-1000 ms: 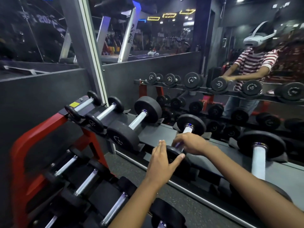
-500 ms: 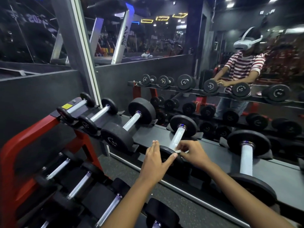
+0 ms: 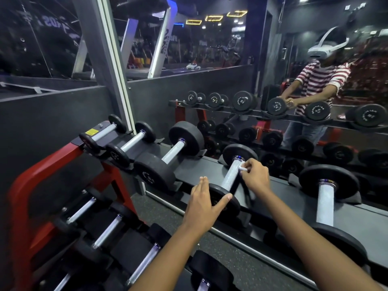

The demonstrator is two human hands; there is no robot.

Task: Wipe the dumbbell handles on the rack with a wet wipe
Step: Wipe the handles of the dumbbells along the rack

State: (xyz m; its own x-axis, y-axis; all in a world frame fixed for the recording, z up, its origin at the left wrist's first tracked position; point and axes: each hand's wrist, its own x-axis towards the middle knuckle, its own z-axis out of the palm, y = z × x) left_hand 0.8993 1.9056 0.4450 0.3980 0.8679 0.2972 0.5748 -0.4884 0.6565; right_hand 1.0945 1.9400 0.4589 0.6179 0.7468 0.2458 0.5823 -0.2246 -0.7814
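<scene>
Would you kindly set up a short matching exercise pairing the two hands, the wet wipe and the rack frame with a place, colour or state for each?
Things:
1. left hand
2. right hand
3. wet wipe
4. rack frame

Descriptions:
A. red
B. white, against the handle near its far end
C. fingers straight, resting on the near black weight
D. pinching the wipe

Pairs: 1-C, 2-D, 3-B, 4-A
</scene>
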